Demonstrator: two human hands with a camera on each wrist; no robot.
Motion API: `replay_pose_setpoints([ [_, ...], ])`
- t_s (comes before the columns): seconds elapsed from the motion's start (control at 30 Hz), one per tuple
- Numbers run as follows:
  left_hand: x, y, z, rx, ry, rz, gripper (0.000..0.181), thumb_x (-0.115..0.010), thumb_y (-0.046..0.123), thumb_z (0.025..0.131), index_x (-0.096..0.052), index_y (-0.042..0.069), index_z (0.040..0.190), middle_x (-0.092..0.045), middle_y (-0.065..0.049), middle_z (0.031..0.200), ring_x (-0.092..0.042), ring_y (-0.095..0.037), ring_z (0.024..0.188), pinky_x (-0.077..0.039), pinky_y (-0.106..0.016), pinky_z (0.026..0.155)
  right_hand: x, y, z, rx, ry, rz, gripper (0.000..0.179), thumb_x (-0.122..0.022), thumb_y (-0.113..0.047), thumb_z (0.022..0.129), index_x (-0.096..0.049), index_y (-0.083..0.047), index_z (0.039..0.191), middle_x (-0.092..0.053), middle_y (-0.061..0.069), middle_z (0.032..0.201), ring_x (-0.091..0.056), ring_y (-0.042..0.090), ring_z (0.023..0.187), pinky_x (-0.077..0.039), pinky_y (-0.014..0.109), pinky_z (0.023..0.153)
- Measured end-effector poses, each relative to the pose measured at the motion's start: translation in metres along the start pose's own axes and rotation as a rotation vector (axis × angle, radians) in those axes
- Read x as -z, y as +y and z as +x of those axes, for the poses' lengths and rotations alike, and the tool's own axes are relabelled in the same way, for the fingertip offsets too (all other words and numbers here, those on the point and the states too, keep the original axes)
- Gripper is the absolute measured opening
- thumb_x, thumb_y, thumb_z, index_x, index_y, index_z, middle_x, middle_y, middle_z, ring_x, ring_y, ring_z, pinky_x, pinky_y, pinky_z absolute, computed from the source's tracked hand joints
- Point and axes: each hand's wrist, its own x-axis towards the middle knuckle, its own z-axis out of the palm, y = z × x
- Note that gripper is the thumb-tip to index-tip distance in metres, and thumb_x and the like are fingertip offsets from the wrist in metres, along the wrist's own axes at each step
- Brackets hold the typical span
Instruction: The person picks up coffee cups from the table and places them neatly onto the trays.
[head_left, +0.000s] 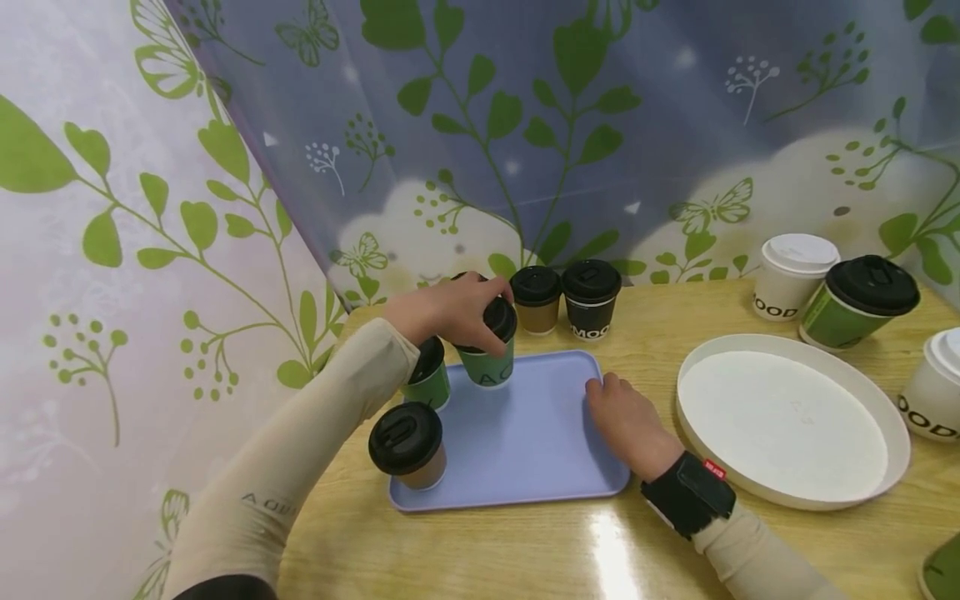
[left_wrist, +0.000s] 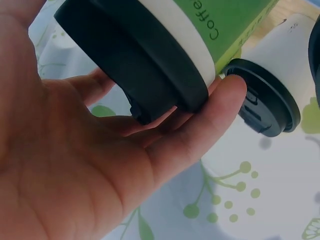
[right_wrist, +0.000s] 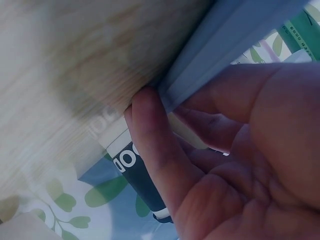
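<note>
My left hand [head_left: 465,312] grips a green paper coffee cup [head_left: 489,367] from above, its fingers around the black lid [left_wrist: 135,55]. The cup appears upright over the back left of a blue-purple tray [head_left: 540,425]; whether its base touches the tray is hard to tell. A smaller green cup [head_left: 429,388] and a brown cup [head_left: 426,473], both black-lidded, stand along the tray's left side. At the tray's right edge, my right hand [head_left: 626,421] pinches the rim [right_wrist: 215,55] between thumb and fingers.
Behind the tray stand a brown cup [head_left: 537,317] and a black cup [head_left: 591,315]. To the right lies a round white tray [head_left: 787,421], with a white-lidded cup [head_left: 783,287], a large green cup [head_left: 840,321] and another white cup [head_left: 933,400] around it. A patterned cloth [head_left: 480,158] hangs behind.
</note>
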Motion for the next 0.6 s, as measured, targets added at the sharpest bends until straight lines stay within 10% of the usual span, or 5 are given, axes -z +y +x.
replay_pose_setpoints([
  [0.6, 0.000, -0.005, 0.014, -0.017, -0.024, -0.012, 0.071, -0.077, 0.044, 0.089, -0.043, 0.026, 0.149, -0.036, -0.014, 0.155, -0.045, -0.027, 0.130, -0.043, -0.047, 0.103, -0.005, 0.002, 0.000, 0.004, 0.020, -0.007, 0.005, -0.058, 0.012, 0.094, -0.057, 0.010, 0.099, -0.053, 0.023, 0.085, -0.057, 0.034, 0.071, -0.054, 0.046, 0.057],
])
